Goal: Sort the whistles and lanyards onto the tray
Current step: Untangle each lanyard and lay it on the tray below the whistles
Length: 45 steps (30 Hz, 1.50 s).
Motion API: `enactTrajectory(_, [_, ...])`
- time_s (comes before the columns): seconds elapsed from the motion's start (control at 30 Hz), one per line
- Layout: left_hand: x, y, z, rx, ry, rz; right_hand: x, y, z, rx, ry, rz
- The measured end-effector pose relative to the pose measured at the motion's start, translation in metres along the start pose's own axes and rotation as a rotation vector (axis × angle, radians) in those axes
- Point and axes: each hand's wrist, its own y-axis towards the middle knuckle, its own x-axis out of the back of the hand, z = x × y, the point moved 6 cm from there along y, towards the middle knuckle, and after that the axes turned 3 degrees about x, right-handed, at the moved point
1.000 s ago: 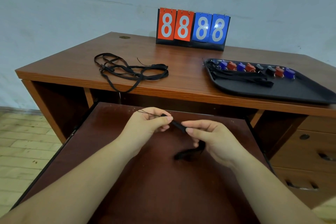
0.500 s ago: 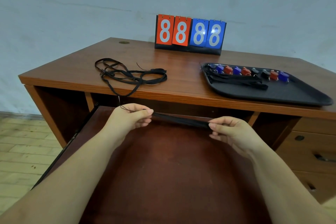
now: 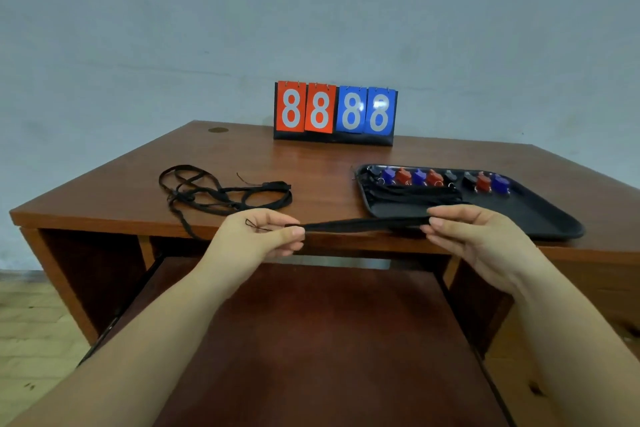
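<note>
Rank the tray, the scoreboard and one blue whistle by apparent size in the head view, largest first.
1. tray, though it sits nearer the camera
2. scoreboard
3. blue whistle, clearly smallest

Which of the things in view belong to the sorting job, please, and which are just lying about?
Part of the job:
- folded black lanyard, pinched taut between left hand and right hand
- tangled black lanyards on the desk
- black plastic tray
- red, blue and black whistles
- black lanyards on the tray

Lying about:
- red and blue flip scoreboard
- brown wooden desk
</note>
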Motion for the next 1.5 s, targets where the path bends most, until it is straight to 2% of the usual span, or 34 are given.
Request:
enactTrajectory(0.13, [-0.023, 0.025, -0.019, -0.060, 0.103, -0.014, 0.027, 0.012, 0.027, 0.081, -0.302, -0.024])
enactTrajectory(0.27, [-0.054, 0.052, -0.026, -0.125, 0.387, -0.038, 0.056, 0.036, 0.042, 0.165, -0.728, -0.043])
enactTrajectory(0.43, [-0.091, 0.084, -0.030, -0.161, 0.611, -0.039, 0.084, 0.071, 0.033, 0.114, -1.019, -0.046])
enactTrajectory(0.63, [-0.122, 0.117, -0.027, -0.184, 0.832, -0.015, 0.104, 0.109, 0.019, -0.009, -1.091, -0.021])
enactTrajectory(0.8, [-0.127, 0.140, -0.019, -0.147, 0.942, -0.044, 0.104, 0.130, 0.014, 0.009, -1.125, -0.015])
enactTrajectory(0.93, [-0.132, 0.146, -0.016, -0.169, 0.944, -0.052, 0.105, 0.138, 0.012, 0.015, -1.141, -0.035])
enactTrajectory(1.07, [-0.129, 0.143, -0.011, -0.160, 0.850, -0.017, 0.106, 0.132, 0.013, 0.025, -1.149, -0.035])
enactTrajectory(1.3, [-0.090, 0.120, -0.023, -0.134, 0.725, 0.018, 0.084, 0.106, 0.029, 0.140, -1.292, -0.055])
enactTrajectory(1.5, [-0.010, 0.101, -0.043, -0.093, 0.763, -0.061, 0.004, 0.094, 0.038, 0.250, -1.267, 0.075])
